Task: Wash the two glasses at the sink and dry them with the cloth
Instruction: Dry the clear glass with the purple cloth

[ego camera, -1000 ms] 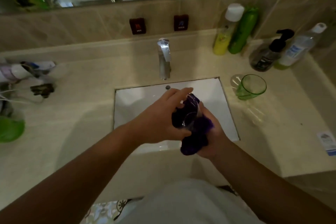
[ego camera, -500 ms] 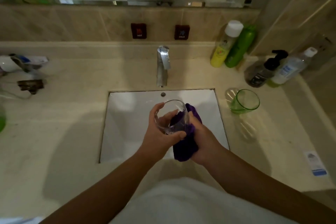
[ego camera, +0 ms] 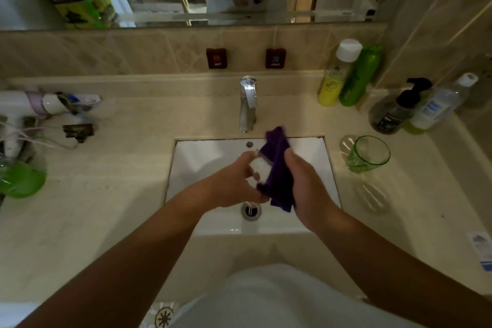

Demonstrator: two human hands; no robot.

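Observation:
Over the white sink (ego camera: 207,157), my left hand (ego camera: 234,184) grips a clear glass (ego camera: 259,168) lying on its side. My right hand (ego camera: 306,184) presses a purple cloth (ego camera: 279,168) against the glass's right side; the cloth hangs down past my palm and sticks up above it. Much of the glass is hidden by fingers and cloth. A green glass (ego camera: 368,154) stands upright on the counter to the right of the sink, apart from both hands.
A chrome tap (ego camera: 247,104) stands behind the basin, the drain (ego camera: 250,211) below my hands. Yellow and green bottles (ego camera: 348,74) and pump bottles (ego camera: 415,106) line the back right. Toiletries and a green object (ego camera: 21,181) sit at the left.
The glass has turned from mouth-up to lying on its side in my left hand. The cloth has shifted up and over its right side, and the view has tilted up.

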